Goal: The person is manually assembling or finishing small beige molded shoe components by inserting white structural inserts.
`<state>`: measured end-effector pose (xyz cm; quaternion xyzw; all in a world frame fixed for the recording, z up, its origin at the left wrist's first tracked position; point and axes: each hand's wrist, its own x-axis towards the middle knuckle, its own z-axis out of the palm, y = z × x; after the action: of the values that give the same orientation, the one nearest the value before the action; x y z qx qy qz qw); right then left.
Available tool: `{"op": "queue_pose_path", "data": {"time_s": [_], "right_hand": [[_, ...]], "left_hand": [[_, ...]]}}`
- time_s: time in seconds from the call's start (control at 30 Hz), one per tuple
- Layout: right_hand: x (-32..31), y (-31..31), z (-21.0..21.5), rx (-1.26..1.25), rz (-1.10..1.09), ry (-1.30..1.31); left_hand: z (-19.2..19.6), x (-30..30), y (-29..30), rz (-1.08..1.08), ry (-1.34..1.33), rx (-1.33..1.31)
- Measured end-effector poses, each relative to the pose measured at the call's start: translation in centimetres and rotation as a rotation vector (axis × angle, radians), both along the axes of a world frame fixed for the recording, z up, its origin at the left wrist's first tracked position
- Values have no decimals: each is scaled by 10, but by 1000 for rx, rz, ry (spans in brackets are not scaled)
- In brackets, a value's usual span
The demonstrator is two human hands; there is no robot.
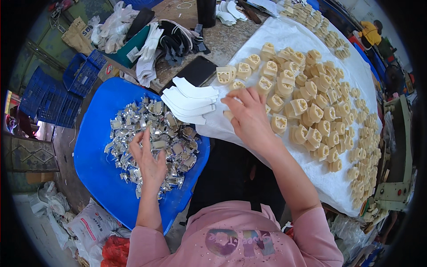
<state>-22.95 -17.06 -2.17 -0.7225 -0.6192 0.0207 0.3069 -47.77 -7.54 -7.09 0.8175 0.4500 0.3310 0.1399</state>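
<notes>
Dozens of cream-coloured moulded plastic blocks (311, 111) lie spread over a long white sheet (338, 182) that covers the workbench, and I take that sheet as my landmark. Just off its left edge sits a big round blue plastic tub (95, 169), heaped in the middle with small shiny silver metal clips (155, 138). Beyond the tub, further from the sheet, stand stacked blue plastic crates (53, 98). At the sheet's near-left corner, between it and the tub, rests a fanned stack of flat white cut pieces (189, 100), with a flat black rectangular slab (195, 71) just behind them.

My right hand (249, 118) lies on the sheet's left end, fingers curled narrowly down around one cream block at the edge of the spread; how firmly it grips I cannot tell. My left hand (149, 160) rests in the tub on the clip heap, fingers loosely spread and dug among the clips, with nothing clearly pinched.
</notes>
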Motion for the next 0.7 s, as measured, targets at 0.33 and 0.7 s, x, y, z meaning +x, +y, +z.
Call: {"op": "queue_pose_path", "data": {"time_s": [0.33, 0.7], "right_hand": [[11, 56, -11, -21, -16, -569], [23, 57, 42, 335, -236, -473]], "left_hand": [[12, 103, 15, -618, -163, 143], [-9, 112, 23, -617, -22, 244]]}}
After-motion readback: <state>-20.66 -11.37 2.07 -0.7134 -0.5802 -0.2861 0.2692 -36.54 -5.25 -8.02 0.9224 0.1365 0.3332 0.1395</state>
